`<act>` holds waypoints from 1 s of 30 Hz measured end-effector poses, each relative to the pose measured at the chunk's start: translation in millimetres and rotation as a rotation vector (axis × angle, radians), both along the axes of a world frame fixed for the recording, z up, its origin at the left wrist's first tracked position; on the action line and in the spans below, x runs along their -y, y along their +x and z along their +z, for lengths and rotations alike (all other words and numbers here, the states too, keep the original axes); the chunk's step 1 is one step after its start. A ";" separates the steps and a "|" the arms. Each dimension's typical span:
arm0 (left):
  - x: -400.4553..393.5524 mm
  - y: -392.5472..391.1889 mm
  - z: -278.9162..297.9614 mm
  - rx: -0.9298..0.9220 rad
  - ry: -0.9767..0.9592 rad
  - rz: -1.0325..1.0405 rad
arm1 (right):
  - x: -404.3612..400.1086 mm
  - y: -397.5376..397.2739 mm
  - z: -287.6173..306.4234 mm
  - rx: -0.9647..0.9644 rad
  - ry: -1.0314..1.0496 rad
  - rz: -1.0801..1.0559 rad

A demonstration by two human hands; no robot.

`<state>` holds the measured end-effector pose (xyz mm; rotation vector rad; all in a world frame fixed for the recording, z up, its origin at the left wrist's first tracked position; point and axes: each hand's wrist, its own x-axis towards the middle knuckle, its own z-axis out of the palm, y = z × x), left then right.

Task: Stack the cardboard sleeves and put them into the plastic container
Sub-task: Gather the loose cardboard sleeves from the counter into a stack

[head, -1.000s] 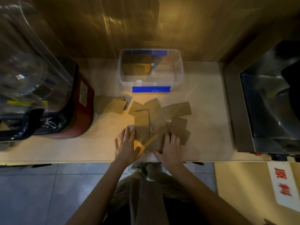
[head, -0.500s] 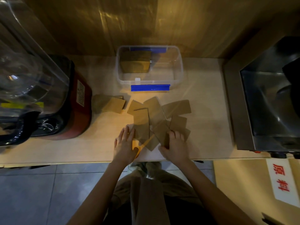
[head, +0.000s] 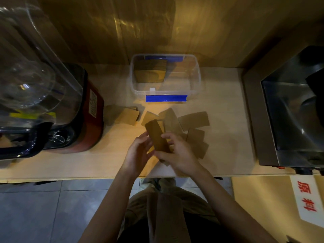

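Observation:
A brown cardboard sleeve [head: 157, 135] is held tilted above the counter between my left hand [head: 138, 151] and my right hand [head: 177, 151], both closed on its lower end. Several more flat sleeves [head: 193, 120] lie scattered on the counter just beyond my hands. A small stack of sleeves [head: 126, 115] lies to the left. The clear plastic container [head: 197, 79] with blue clips stands at the back against the wall. A stack of sleeves [head: 149, 72] stands in its left half.
A blender with a red base [head: 91, 109] and clear jar stands at the left. A steel appliance [head: 287, 109] fills the right side. The counter's front edge [head: 70, 178] runs just below my wrists, with tiled floor beyond. A white sign with red characters [head: 306, 199] is at lower right.
Both hands were pressing flat on the scattered sleeves near the front edge. Now they have lifted one sleeve off the counter and hold it together, tilted up.

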<state>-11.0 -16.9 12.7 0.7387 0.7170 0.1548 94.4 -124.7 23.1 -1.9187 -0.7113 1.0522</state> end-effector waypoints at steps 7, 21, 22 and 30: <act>8.2 -1.3 4.5 0.151 -0.335 0.255 | -15.2 -33.4 8.0 0.190 0.020 0.065; -0.8 -10.9 -5.8 0.069 -0.341 0.323 | -24.4 -19.1 -4.3 -0.025 0.068 -0.128; -1.4 -12.0 -7.3 0.067 -0.355 0.338 | -26.2 -14.8 -9.7 0.022 0.048 -0.188; -13.2 -20.0 -13.1 0.106 -0.388 0.371 | -43.3 -17.8 -60.3 0.277 -0.391 -0.204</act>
